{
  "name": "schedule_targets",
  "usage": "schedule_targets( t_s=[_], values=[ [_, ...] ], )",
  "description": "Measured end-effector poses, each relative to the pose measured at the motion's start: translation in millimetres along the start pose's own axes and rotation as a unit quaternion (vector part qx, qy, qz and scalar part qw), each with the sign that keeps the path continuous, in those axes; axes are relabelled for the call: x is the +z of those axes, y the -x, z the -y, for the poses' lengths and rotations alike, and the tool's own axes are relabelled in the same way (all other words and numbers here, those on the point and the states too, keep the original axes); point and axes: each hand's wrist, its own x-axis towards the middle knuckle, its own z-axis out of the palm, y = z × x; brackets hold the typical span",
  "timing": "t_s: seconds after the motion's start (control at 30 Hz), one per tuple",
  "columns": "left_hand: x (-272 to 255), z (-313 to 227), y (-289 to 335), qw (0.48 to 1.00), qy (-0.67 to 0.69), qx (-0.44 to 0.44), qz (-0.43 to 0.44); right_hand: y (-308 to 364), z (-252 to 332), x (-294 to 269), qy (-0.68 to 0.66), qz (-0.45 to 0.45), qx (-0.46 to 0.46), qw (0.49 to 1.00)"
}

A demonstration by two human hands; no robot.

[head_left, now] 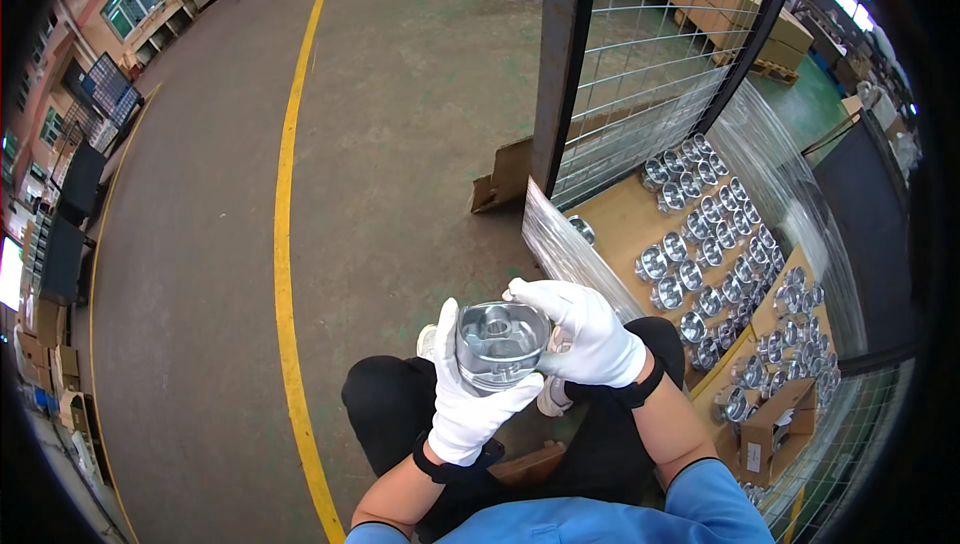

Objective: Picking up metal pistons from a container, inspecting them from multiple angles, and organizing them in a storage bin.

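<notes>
Between my two white-gloved hands is a silvery metal piston (500, 336), its recessed face turned up toward me. My left hand (468, 407) wraps it from the left and below, the thumb on its near side. From the right, my right hand (585, 332) grips its rim and side, fingers curled. The piston is held above my bent knees, apart from the others. To the right, many similar pistons (690, 276) stand in rows on a brown cardboard sheet (610, 209) inside a wire cage. One lone piston (581, 230) sits at the sheet's left corner.
A dark cage post (562, 74) and wire mesh panel (650, 54) rise ahead on the right. Plastic-wrapped board (575, 249) edges the cage beside my right hand. An open cardboard box (775, 434) rests among the nearer pistons. A yellow line (287, 244) crosses the floor at left.
</notes>
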Motion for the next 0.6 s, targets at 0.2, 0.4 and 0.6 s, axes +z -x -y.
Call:
schedule_targets(
  t_s=[0.2, 0.4, 0.6],
  values=[
    [-11, 2, -2, 0.999, -0.018, 0.028, 0.031, -3, 3, -1, 0.023, -0.004, -0.029, 0.999],
    [-12, -10, -8, 0.941, 0.303, -0.137, 0.067, -7, 12, 0, 0.019, -0.022, -0.074, 0.997],
    [-22, -12, -8, 0.891, 0.386, -0.221, 0.093, -3, 13, 0, 0.028, -0.051, -0.086, 0.995]
  ],
)
